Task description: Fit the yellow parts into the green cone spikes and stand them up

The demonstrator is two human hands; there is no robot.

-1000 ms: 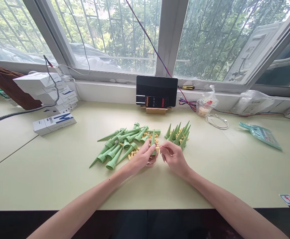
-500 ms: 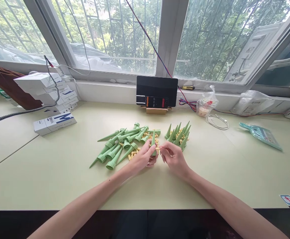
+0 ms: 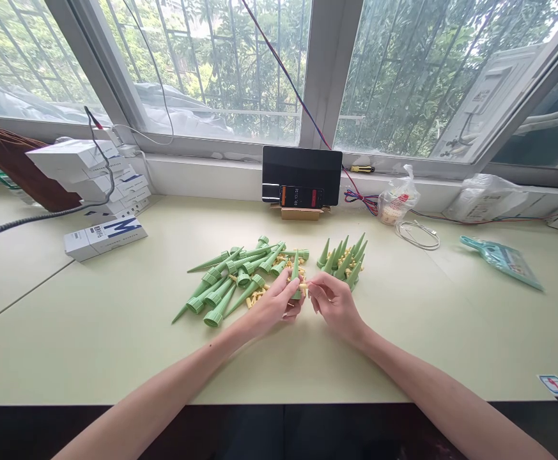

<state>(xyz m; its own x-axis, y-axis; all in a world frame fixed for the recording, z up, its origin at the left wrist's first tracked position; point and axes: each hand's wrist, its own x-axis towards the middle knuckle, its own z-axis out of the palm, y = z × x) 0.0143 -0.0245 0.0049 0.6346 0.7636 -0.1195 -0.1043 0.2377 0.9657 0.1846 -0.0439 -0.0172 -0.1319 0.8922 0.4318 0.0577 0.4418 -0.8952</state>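
My left hand (image 3: 282,298) grips a green plastic watering spike (image 3: 296,267) with its tip pointing up. A small yellow valve piece (image 3: 303,287) touches the spike's side, pinched between the thumb and finger of my right hand (image 3: 334,303). Left of my hands lies a heap of loose green spikes (image 3: 218,291), some with their wide ends facing me. Yellow pieces (image 3: 258,296) lie scattered among them and partly behind my left hand. Beyond my right hand several green spikes (image 3: 343,255) stand upright in a group, with yellow pieces on them.
A phone (image 3: 302,197) leans on a black screen (image 3: 302,166) at the back. White boxes (image 3: 106,239) are on the left. At the right are a bagged cup (image 3: 396,199), a coiled white cable (image 3: 417,236) and a teal dustpan (image 3: 502,260). The table's front edge runs below my forearms.
Almost nothing differs: both hands keep their hold on the spike and the yellow valve piece in the same place. The phone's timer has advanced.
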